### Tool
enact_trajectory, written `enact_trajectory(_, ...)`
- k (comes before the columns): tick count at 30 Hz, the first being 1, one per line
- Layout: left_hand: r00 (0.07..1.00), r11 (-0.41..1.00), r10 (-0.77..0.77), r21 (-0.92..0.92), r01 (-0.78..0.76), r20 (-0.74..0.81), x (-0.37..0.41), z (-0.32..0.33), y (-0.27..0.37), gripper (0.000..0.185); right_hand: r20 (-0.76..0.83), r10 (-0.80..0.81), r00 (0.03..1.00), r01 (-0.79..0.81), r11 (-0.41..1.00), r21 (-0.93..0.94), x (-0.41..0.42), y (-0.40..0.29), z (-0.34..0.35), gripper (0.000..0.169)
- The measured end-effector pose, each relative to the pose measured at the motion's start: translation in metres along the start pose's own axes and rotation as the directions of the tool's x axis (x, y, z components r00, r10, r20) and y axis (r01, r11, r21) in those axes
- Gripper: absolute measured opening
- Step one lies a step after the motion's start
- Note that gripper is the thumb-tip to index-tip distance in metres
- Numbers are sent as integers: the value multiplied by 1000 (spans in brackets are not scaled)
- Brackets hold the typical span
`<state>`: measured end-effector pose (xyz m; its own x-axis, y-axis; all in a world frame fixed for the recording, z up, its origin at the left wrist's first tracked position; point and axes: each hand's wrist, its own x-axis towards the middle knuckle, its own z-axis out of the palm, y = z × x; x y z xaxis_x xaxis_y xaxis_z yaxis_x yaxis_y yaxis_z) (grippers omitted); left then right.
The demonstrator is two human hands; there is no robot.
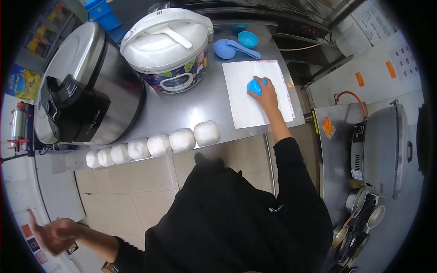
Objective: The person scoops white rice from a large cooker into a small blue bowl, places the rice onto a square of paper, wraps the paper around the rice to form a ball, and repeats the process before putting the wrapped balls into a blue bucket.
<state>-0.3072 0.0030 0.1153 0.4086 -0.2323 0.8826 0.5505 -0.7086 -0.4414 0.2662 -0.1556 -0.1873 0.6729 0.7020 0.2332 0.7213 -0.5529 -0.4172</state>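
Note:
My right hand [268, 96] grips a small bright blue plastic cup or bowl [253, 88] over a stack of white paper sheets [245, 112]. What lies under the cup is hidden. My left hand [56, 233] is blurred, away from the table at the lower left; its fingers look spread, and nothing shows in it. Along the front edge of the steel table [170, 109] runs a row of several rounded white wrapped packets [207, 133]. Behind the paper lie a periwinkle plastic scoop [225, 49] and a small turquoise bowl [248, 40].
A large steel Miyako rice cooker [116, 85] and a patterned white-lidded rice cooker [170, 44] stand at the table's left and back. To the right, a side counter [329, 160] holds a grey lidded appliance [382, 146] and several pans [375, 216].

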Motion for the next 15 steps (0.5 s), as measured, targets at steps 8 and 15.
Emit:
enact_trajectory(8,659,462,-603,-476,748,450,-71,85,139,34,100,-328,939,261,874,410,17,-74,-21,63)
enact_trajectory(15,510,-42,137,-510,859,849,-28,192,288,18,145,-648,747,569,738,363,24,-125,45,47)
